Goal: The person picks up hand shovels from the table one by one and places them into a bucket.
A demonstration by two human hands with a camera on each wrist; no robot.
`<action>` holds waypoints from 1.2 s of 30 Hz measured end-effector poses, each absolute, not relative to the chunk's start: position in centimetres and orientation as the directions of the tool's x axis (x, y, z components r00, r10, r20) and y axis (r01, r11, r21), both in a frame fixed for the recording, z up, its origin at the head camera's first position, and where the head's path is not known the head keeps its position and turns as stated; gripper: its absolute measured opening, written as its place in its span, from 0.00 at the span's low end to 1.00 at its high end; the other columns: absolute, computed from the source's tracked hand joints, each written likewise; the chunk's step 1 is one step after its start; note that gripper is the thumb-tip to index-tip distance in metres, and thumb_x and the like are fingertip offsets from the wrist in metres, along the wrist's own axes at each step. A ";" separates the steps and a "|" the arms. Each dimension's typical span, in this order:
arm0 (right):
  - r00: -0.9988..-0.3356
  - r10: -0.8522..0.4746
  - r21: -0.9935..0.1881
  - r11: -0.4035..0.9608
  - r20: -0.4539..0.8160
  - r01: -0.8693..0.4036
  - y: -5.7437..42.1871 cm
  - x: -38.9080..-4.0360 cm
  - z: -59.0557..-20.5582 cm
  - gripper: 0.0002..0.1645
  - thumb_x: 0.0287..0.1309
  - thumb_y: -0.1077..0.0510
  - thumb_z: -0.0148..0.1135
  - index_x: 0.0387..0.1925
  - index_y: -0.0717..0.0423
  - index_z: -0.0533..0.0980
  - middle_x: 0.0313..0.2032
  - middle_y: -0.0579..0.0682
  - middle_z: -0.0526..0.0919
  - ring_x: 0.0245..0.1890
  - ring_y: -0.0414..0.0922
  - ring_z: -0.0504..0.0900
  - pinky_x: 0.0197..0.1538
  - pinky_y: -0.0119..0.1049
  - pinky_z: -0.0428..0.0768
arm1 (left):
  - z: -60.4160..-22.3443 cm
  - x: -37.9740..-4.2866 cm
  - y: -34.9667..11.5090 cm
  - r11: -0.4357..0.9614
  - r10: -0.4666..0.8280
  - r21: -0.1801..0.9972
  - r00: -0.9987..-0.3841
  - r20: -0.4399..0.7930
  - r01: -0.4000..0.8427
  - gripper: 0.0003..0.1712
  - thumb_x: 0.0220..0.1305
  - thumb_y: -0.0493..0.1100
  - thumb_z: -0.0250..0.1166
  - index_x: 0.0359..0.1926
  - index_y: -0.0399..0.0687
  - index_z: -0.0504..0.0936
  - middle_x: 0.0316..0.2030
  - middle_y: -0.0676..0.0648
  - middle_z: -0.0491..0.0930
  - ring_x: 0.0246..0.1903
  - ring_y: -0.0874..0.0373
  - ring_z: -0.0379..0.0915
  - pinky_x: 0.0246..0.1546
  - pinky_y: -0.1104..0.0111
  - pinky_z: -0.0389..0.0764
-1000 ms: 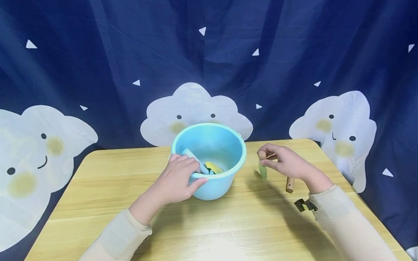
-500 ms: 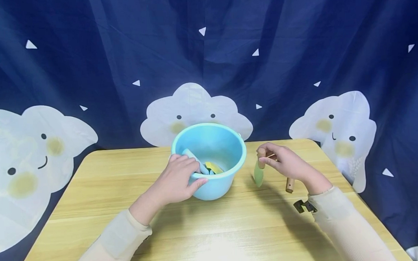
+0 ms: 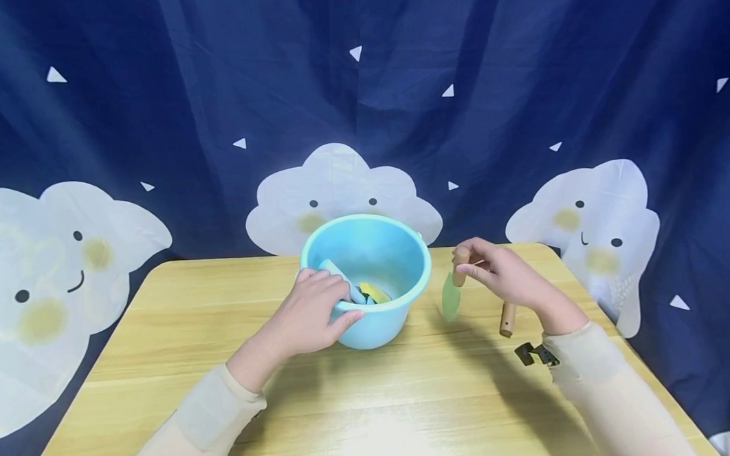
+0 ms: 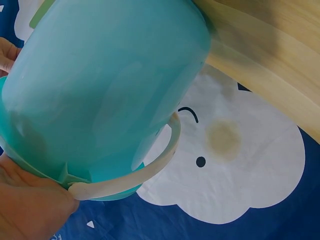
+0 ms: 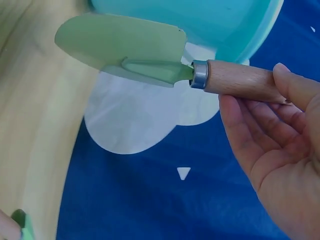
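A light blue bucket [image 3: 370, 327] stands on the table, and my left hand [image 3: 310, 310] grips its near left rim with the thumb on the outside. In the left wrist view the pale bucket handle [image 4: 135, 179] hangs against the wall beside that hand. My right hand [image 3: 497, 273] pinches the wooden grip of a small green garden trowel [image 5: 125, 50] by its end. The trowel hangs just right of the bucket, above the table, blade down. Inside the bucket lie a light blue rod-like piece [image 3: 341, 281] and a yellow piece [image 3: 374, 293], both partly hidden.
Another wooden handle [image 3: 508, 319] lies on the table below my right hand, its other end hidden. The wooden table [image 3: 219, 284] ends at a dark blue curtain [image 3: 358, 104] with white clouds, close behind the bucket.
My right hand has lifted slightly and turned the trowel, so more of its green blade and wooden grip shows. The left hand and the bucket have stayed in place.
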State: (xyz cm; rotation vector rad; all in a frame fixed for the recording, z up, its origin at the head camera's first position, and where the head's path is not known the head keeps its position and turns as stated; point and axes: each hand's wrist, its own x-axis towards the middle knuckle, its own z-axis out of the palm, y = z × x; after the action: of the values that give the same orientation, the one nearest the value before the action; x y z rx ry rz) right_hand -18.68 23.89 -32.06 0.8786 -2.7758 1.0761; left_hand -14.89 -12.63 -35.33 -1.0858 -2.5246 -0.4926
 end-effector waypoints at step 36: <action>-0.755 -0.487 -0.504 0.562 0.439 -0.656 23.7 -17.9 -21.3 0.12 0.68 0.67 0.59 0.51 0.63 0.74 0.45 0.52 0.83 0.40 0.35 0.83 0.45 0.22 0.76 | -35.0 -14.7 -12.6 0.647 0.626 0.183 -0.652 0.428 0.740 0.16 0.66 0.59 0.63 0.29 0.57 0.73 0.29 0.61 0.72 0.35 0.60 0.67 0.49 0.58 0.63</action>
State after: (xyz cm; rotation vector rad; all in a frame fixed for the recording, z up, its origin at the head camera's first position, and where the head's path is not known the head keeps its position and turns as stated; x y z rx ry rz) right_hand -17.89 23.71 -21.26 0.9518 -2.5474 0.9756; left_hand -14.75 -12.62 -34.99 -1.0901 -2.5412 -0.4937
